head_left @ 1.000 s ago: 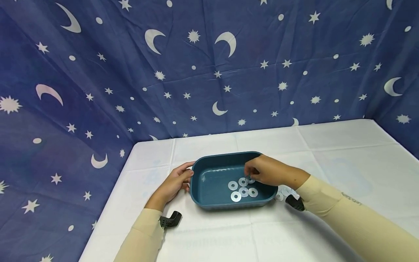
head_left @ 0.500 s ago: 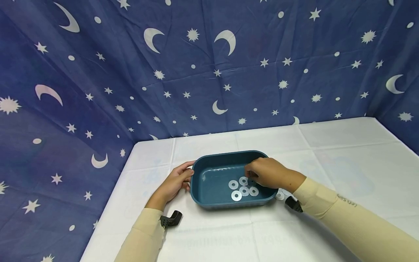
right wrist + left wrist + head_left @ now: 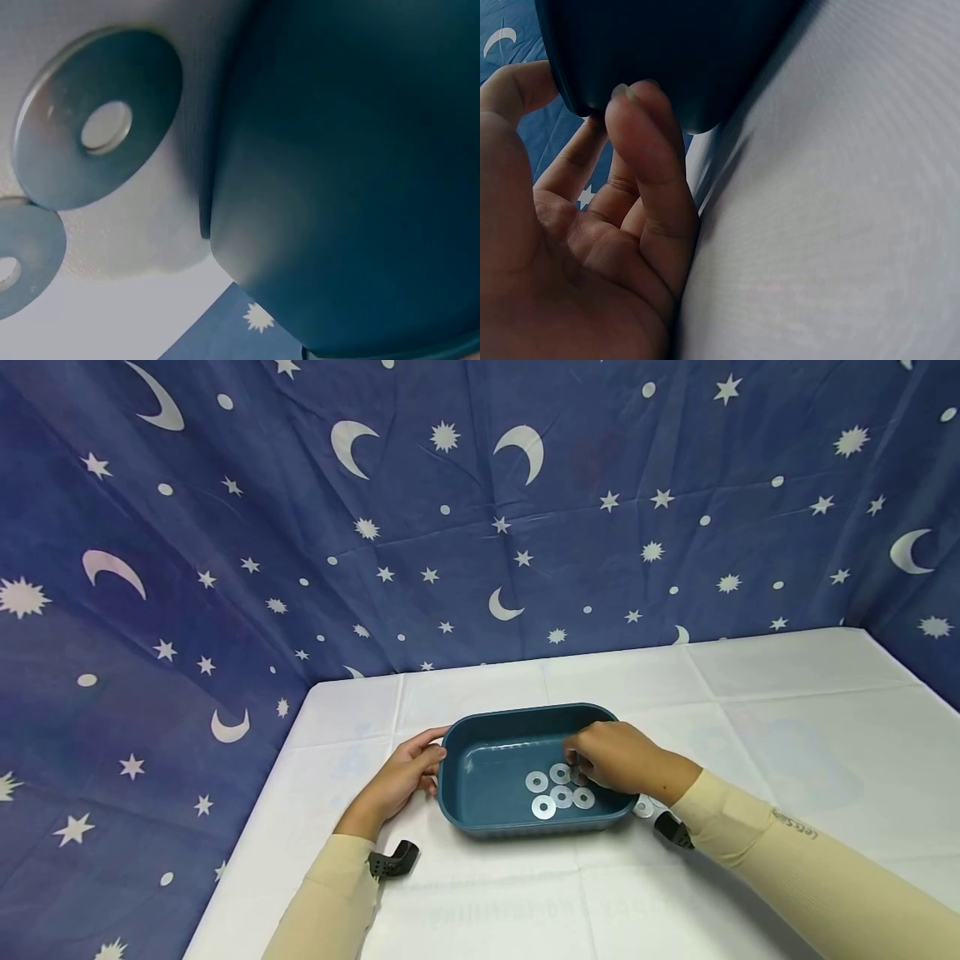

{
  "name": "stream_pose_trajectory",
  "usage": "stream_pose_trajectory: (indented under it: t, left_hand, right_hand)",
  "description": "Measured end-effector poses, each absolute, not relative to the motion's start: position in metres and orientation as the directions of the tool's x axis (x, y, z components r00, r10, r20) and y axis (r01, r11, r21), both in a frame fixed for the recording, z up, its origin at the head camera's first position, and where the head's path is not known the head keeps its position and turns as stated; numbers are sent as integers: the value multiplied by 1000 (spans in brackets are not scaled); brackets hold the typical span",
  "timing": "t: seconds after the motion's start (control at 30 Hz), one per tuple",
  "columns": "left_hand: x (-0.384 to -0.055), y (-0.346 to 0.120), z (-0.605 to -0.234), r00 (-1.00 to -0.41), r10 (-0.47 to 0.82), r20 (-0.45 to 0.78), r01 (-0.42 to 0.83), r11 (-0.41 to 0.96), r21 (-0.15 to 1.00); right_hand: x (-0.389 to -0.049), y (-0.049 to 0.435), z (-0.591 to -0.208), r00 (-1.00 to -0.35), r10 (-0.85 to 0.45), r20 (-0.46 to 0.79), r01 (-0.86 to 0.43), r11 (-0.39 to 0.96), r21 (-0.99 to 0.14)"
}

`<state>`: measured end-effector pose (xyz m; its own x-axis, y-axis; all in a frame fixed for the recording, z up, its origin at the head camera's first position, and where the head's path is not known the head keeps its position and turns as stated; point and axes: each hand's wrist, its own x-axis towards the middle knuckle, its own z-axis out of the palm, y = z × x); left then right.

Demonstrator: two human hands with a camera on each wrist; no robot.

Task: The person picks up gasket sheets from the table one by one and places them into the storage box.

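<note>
Curling down inside the blue tub (image 3: 517, 832), the right hand (image 3: 615, 757) is resting its fingertips at a washer (image 3: 577, 777); whether they are pinching it, I cannot tell. Five more washers (image 3: 537, 809) are lying alongside. The left hand (image 3: 399, 778) is gripping the tub's end.

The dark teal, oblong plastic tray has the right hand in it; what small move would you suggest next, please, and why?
Perhaps the right hand should settle a secure pinch on the round silver metal washer partly under it: any hold there is hidden, and the left hand touching the tray could steady it.
</note>
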<state>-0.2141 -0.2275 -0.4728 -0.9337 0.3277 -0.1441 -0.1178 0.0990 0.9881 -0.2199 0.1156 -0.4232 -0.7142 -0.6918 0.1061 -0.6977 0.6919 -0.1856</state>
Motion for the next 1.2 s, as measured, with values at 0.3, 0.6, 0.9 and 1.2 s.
stream_pose_trajectory:
  t: [0.3,0.6,0.9,1.2]
  left_hand:
    - [-213,-226,-471,-934,325,-147,-120,103,987]
    - [-214,-225,-471,-936,325,-137,-107,107,988]
    - [-211,-225,-472,-936,322,-143,-113,109,988]
    - [-213,-226,-471,-937,319,-143,-114,106,988]
  right_hand:
    - [-218,125,-413,-738,-669,90,-650,668,-361]
    - [-195,149,-405,-767,-556,319,-638,617,-461]
    - [-174,177,-409,-772,-442,458,-634,598,-491]
    - [-173,201,-416,-853,-356,383,-521,634,-572]
